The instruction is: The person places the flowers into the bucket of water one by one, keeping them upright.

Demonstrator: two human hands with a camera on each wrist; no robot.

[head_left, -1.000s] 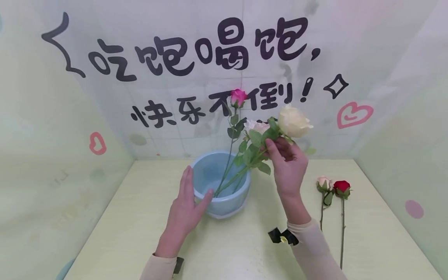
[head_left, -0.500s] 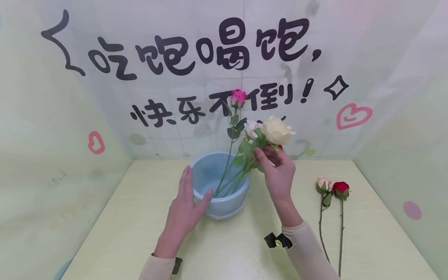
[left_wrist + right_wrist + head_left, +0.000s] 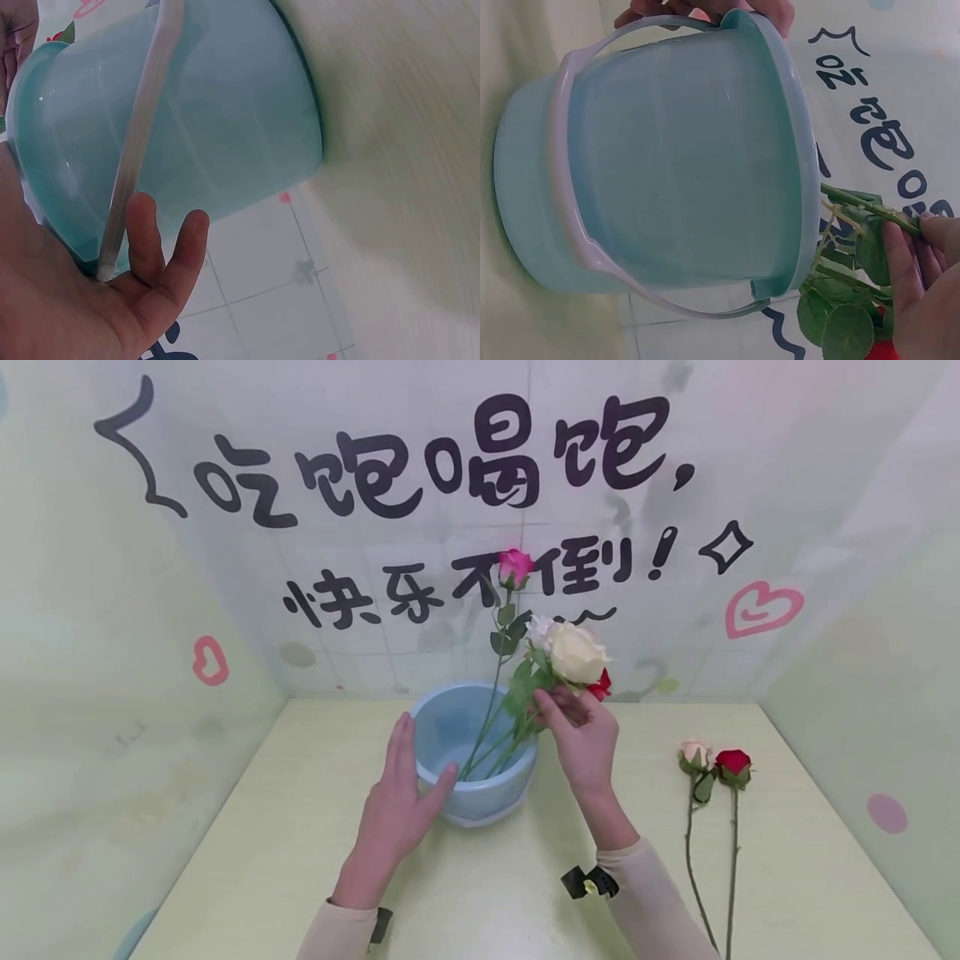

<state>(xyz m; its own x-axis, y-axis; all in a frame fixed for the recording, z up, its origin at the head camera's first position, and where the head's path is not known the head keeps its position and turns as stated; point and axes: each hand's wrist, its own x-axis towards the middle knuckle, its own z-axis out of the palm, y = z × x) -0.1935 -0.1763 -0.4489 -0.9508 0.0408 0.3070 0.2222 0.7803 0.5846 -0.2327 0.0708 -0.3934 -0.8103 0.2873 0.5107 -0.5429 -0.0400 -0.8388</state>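
Note:
A light blue bucket (image 3: 480, 802) with a pale handle (image 3: 564, 172) stands on the table. My left hand (image 3: 397, 802) holds its rim at the left, the thumb at the front edge and the fingers along the outside. My right hand (image 3: 585, 743) pinches the green stem (image 3: 874, 206) of a cream rose (image 3: 577, 653) just below the bloom; its stem slants into the bucket. A pink rose (image 3: 515, 567) rises tall from the bucket. Behind the cream bloom show a whitish flower (image 3: 540, 631) and part of a red flower (image 3: 602, 683).
On the table's right side lie a pale pink rose (image 3: 695, 755) and a red rose (image 3: 733, 764), stems toward the front. Right behind the table (image 3: 247, 827) stands a printed backdrop (image 3: 420, 539), with side panels left and right.
My right hand has moved left and down, bringing the cream rose closer over the bucket. The red flower behind it has come into view. My left hand stays on the rim.

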